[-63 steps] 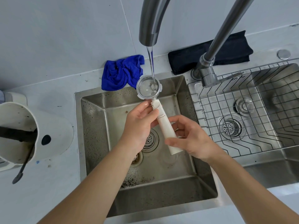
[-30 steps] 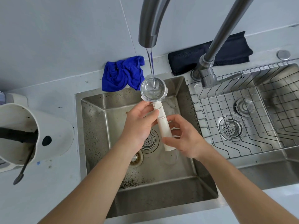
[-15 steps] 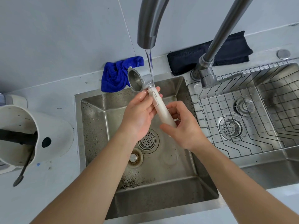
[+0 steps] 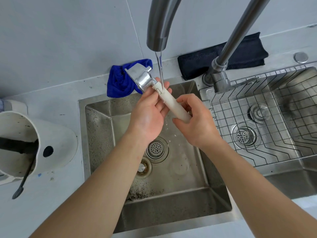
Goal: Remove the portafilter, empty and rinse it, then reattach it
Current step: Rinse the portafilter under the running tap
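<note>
Both hands are holding the portafilter (image 4: 151,86) over the sink (image 4: 171,200), its metal basket turned on its side. The left hand (image 4: 147,115) fingers are clamping the handle's upper end, the right hand (image 4: 197,122) fingers its lower end, while faucet (image 4: 158,23) water is striking the handle.

Both forearms are bare up to the frame's lower edge, with no sleeves in view; the left hand (image 4: 147,115) and right hand (image 4: 197,124) wear no gloves, rings, watch or bracelet
</note>
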`<action>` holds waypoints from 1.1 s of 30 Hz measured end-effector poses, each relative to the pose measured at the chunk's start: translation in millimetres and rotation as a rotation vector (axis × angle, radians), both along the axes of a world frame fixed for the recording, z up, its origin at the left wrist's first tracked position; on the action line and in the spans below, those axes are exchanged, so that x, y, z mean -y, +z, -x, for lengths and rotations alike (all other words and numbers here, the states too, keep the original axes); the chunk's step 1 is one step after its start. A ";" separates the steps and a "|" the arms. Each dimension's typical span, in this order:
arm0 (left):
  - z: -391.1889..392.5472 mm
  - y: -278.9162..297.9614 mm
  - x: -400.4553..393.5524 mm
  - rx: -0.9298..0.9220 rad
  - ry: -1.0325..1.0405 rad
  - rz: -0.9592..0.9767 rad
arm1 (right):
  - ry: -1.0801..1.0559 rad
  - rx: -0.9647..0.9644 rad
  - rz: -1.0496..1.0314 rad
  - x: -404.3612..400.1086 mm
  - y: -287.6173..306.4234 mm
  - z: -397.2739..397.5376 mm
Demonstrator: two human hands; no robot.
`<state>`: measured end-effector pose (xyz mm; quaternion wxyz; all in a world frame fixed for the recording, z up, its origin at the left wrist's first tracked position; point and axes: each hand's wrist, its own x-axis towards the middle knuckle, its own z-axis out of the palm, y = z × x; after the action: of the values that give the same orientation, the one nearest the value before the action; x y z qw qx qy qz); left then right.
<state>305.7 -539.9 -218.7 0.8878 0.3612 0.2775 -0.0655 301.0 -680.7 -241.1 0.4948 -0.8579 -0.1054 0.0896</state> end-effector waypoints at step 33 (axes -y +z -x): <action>28.0 -21.8 5.8 -0.145 -0.178 -0.241 | -0.063 -0.680 -0.497 27.6 -17.3 43.4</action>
<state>277.7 -545.6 -240.5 0.8064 0.4825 0.3138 -0.1360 257.6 -708.3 -258.4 0.6958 -0.6368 0.0717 0.3243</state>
